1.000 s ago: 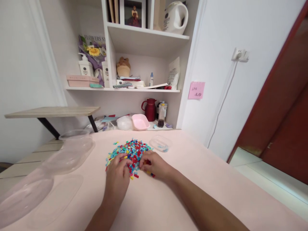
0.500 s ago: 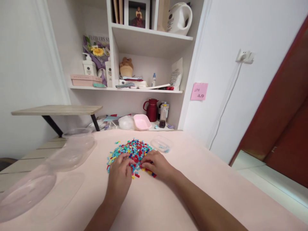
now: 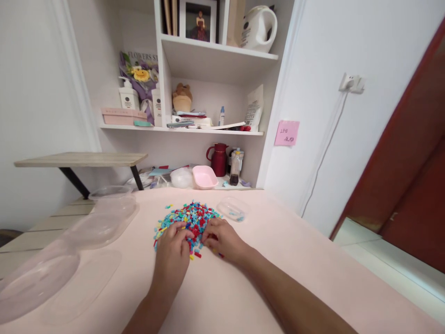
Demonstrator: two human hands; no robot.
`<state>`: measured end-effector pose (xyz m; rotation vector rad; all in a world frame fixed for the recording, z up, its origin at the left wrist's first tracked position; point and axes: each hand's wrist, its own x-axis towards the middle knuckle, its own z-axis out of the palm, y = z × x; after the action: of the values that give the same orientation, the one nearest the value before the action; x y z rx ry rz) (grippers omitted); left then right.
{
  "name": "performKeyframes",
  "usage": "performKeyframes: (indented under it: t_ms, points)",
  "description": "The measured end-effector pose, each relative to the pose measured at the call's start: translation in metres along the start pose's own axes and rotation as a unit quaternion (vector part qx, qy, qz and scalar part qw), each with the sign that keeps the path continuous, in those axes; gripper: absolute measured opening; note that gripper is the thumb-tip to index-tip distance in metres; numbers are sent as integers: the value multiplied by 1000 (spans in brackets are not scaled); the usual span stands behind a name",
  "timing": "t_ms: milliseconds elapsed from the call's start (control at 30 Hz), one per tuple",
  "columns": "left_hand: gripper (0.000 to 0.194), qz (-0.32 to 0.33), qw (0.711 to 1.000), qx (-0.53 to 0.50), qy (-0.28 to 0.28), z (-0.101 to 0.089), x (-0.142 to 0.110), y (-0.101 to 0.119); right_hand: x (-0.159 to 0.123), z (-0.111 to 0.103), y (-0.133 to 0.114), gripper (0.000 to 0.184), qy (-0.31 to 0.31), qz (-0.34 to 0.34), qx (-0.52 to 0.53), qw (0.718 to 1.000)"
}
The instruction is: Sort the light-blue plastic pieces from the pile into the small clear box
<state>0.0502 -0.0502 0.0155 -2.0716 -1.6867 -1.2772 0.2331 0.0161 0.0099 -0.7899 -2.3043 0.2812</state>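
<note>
A heap of small building bricks [image 3: 189,213], mostly blue, teal and red with some yellow, is spread on the pink tabletop [image 3: 215,297]. My left hand [image 3: 174,243] rests at the heap's near left side, its fingers curved and apart over the bricks. On the near right side, my right hand [image 3: 222,239] has thumb and fingers drawn together at the bricks; whatever is between the fingertips is too small to make out. Behind the heap, to the right, stands a clear plastic container [image 3: 232,208] with a few blue bricks inside.
Clear plastic tubs [image 3: 100,225] and a clear lid [image 3: 86,283] lie along the left side. At the back are a pink tray [image 3: 205,177], a red jug [image 3: 219,160] and a bottle of dark liquid [image 3: 235,169]. A small wooden stand [image 3: 83,159] is at the left.
My right hand has shifted slightly, and its fingers have drawn closer together, now covering more of the bricks beneath. My left hand has hardly moved.
</note>
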Motion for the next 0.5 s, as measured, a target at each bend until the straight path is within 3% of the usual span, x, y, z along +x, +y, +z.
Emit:
performKeyframes:
  t_ms: [167,300,367,500]
  points:
    - [35,10,1000,-19,5,1,1,-2,0,-29,13,11,103,66,92,988]
    - [35,9,999,-30,12,0,0,-1,-5,-45,23,9,165,122,94,974]
    - [35,9,999,-30,12,0,0,-1,-7,-43,22,10,127,112,80,982]
    - [35,12,1000,-21,9,1,0,-1,-6,-24,10,10,8,15,68,998]
